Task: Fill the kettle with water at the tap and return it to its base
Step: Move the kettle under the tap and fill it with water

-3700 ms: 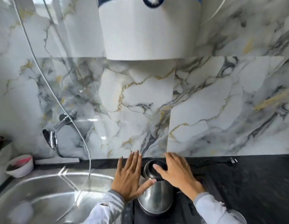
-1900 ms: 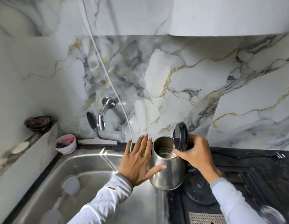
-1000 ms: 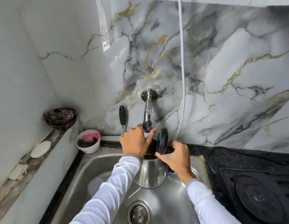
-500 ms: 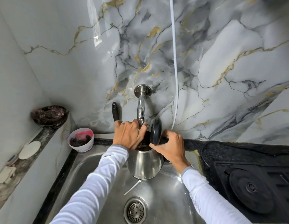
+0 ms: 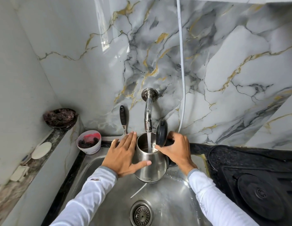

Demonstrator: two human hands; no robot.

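the left hand [image 5: 124,156] has come off the tap and now lies spread flat against the steel kettle [image 5: 151,162], held over the sink [image 5: 171,207] by the right hand [image 5: 176,150] curled round its handle, lid [image 5: 161,132] up, water running in from the tap [image 5: 148,115]

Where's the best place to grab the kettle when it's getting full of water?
By its black handle on the right side of the kettle, where the right hand already grips it. The steel body is smooth and round, so the left hand only steadies it with a flat palm.
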